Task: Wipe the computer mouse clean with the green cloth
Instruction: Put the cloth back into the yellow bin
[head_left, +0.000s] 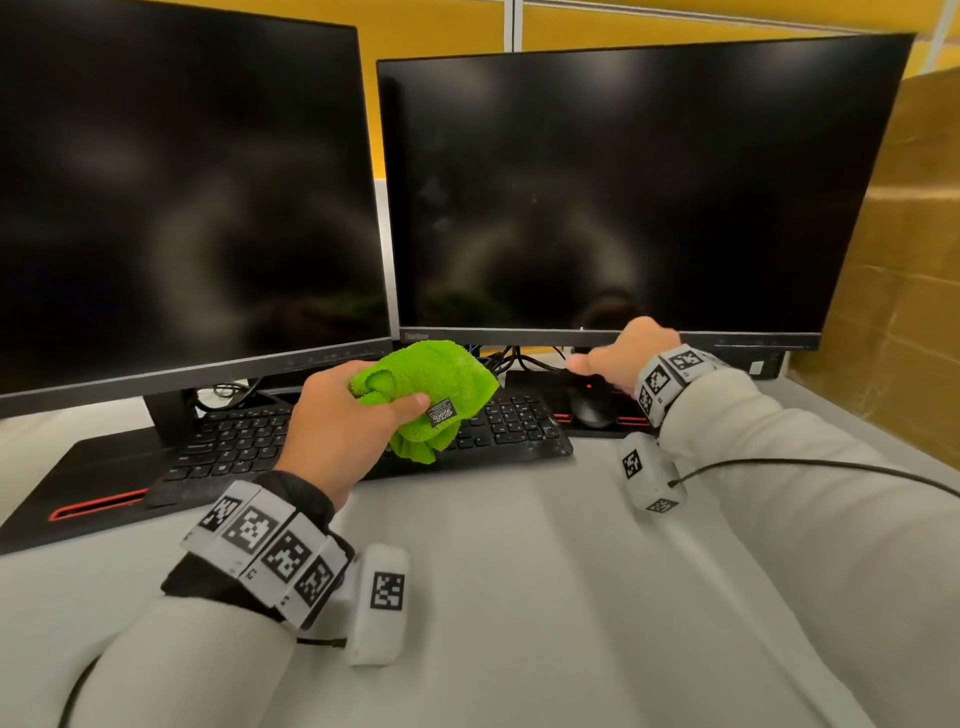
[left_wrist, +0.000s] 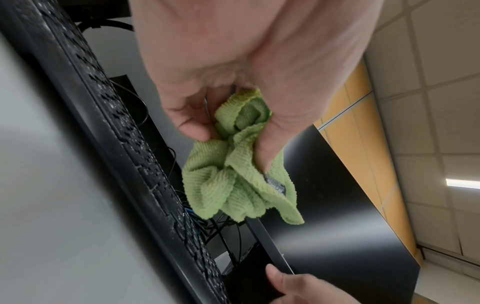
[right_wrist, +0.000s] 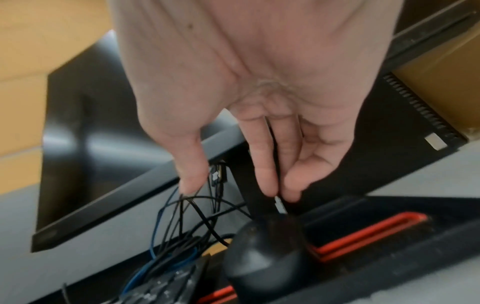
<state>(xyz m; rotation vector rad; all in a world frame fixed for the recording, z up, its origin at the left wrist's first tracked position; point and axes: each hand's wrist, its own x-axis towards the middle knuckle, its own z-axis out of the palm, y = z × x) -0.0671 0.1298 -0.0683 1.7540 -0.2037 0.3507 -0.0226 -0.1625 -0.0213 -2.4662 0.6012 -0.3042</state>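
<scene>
both hands show overhead: left hand (head_left: 349, 421) grips green cloth (head_left: 431, 387); right wrist view alone shows right hand (right_wrist: 249, 102) loose-fingered above mouse (right_wrist: 262, 253)

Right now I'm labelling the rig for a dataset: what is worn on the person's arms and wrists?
Both arms are in light grey long sleeves; a black cuff shows at the left wrist. Each wrist carries a band of white blocks printed with black square marker codes, plus a white boxy camera unit bearing the same kind of marker. A thin black cable runs from the right unit. The left hand and right hand are bare.

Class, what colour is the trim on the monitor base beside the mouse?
Red-orange trim on the black monitor base; right wrist view.
</scene>
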